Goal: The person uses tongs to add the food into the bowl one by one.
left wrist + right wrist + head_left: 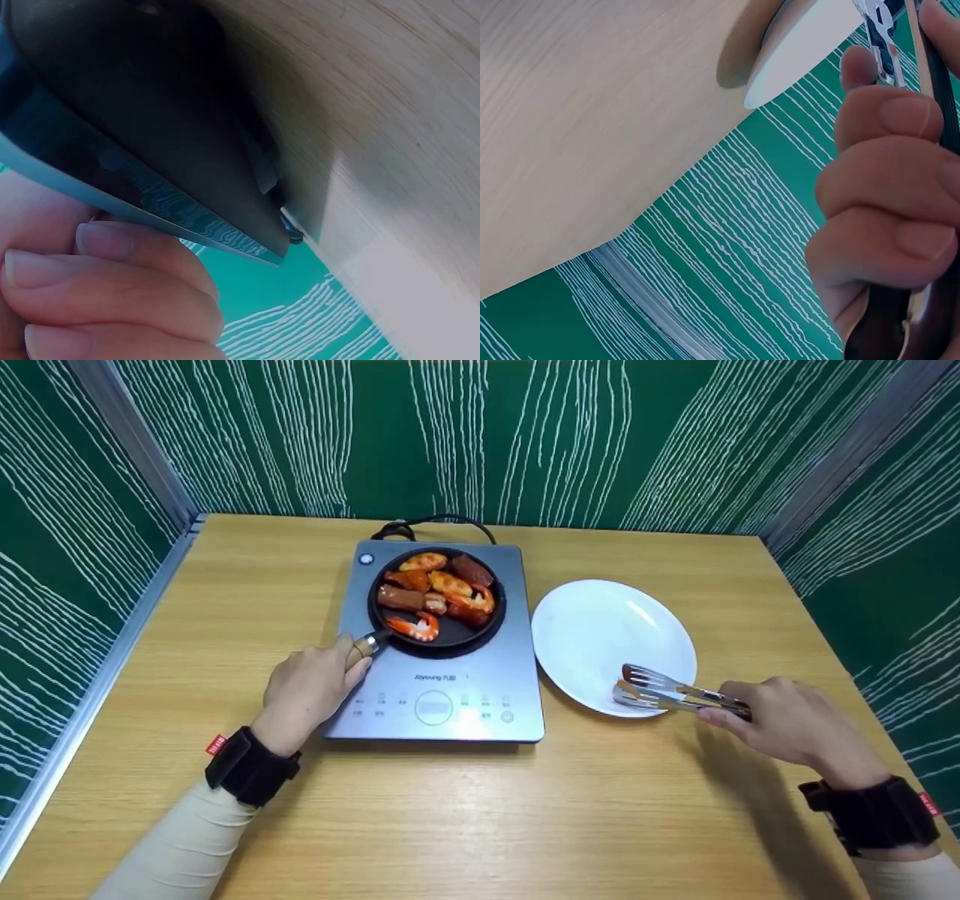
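Observation:
My left hand [311, 679] grips the wooden handle [361, 651] of a small black frying pan [457, 641] on an induction cooker [397, 682]. Several pieces of food lie in the pan, among them a shrimp [415, 628] near the handle, another shrimp [474, 600] at the right, and a dark brown chunk [472, 570] at the back. My right hand [795, 720] holds metal tongs [686, 694], fingers curled round them in the right wrist view. The tongs' tips are over the white plate [585, 630]; an orange-brown patch shows between them, too small to identify.
The plate stands right beside the cooker on a wooden table [450, 817]. A black cord [442, 517] loops behind the cooker. Green panels [510, 442] with white lines stand at the back and both sides, joined by grey metal posts [135, 435].

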A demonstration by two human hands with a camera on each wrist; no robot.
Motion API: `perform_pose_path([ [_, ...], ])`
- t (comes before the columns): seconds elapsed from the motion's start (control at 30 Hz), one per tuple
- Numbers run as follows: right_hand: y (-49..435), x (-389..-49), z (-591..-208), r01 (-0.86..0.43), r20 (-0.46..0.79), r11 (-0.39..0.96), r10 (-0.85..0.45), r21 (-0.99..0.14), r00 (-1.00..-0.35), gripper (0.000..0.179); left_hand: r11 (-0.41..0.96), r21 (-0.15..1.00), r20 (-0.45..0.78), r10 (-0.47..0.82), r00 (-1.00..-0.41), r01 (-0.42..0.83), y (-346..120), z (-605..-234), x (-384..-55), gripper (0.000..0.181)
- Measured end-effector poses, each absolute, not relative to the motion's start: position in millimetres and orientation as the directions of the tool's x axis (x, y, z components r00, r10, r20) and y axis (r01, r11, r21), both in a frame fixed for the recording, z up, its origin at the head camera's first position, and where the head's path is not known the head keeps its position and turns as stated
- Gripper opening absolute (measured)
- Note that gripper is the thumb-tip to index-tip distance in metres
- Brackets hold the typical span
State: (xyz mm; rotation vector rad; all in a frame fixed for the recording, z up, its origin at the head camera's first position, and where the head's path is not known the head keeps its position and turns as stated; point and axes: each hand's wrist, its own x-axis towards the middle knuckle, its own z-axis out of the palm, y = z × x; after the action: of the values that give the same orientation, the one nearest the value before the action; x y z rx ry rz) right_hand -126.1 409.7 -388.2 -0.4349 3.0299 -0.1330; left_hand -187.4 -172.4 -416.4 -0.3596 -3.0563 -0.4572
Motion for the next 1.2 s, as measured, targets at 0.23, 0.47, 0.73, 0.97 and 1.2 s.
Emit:
perform_pose_path([
  [0.23, 410, -127, -389, -0.285, -0.072, 0.954, -0.292, -0.095, -0.954, 0.037, 0.927, 0.286, 0.082, 0.228, -0.970, 0.242, -173, -419, -187, 0.034],
  [0.47, 410, -128, -391, -0.312, -0.041, 0.945, -0.317, -0.093, -0.948, 0.034, 0.928, 0.291, 0.070, 0.222, -0.973, 0.232, -173, -418, -188, 0.034],
  [0.73, 402, -130, -388, -0.334, 0.033, 0.939, -0.332, -0.085, -0.943, 0.032, 0.928, 0.293, 0.062, 0.222, -0.973, 0.231, -173, -417, -189, 0.035],
  [0.97, 373, -139, -376, -0.369, 0.117, 0.926, -0.359, -0.077, -0.926, 0.031, 0.929, 0.291, 0.063, 0.221, -0.973, 0.230, -173, -417, -188, 0.034],
  [1.2, 324, -155, -363, -0.461, 0.235, 0.884, -0.433, -0.080, -0.870, 0.034, 0.930, 0.282, 0.081, 0.222, -0.972, 0.236, -172, -417, -187, 0.033],
])
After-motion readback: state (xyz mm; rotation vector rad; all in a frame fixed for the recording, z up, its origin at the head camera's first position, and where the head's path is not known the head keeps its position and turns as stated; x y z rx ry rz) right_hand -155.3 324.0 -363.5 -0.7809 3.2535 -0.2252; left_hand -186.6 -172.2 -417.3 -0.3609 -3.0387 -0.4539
